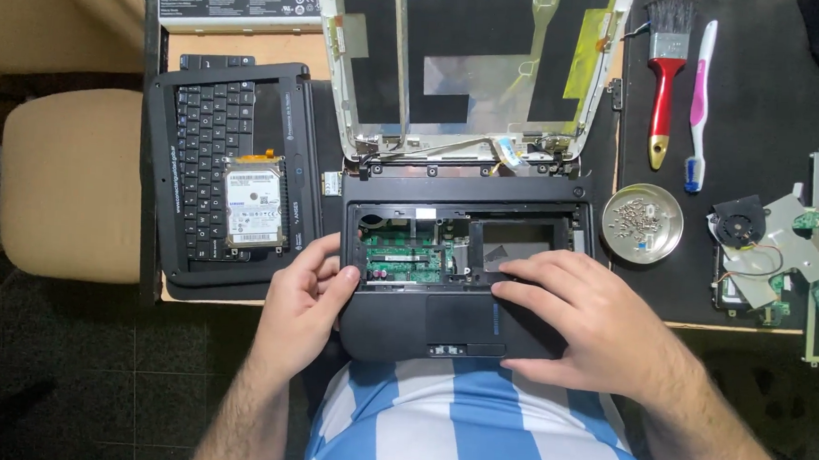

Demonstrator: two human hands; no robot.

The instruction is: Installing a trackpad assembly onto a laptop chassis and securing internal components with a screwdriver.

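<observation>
Fingers of the right hand are spread flat over the black laptop base, lower centre of frame; left hand is curled round its left edge. A white rectangular label is seen on the hard drive, left of centre, resting on a detached keyboard. The base is opened, green board exposed. A screw dish sits on the bench at right.

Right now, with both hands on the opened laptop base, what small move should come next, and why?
Probably lift the palm-rest cover. The left hand pinches the left edge of the laptop base, the right hand presses flat on the palm rest, the green circuit board already lies bare, and loose screws fill the metal dish.
</observation>
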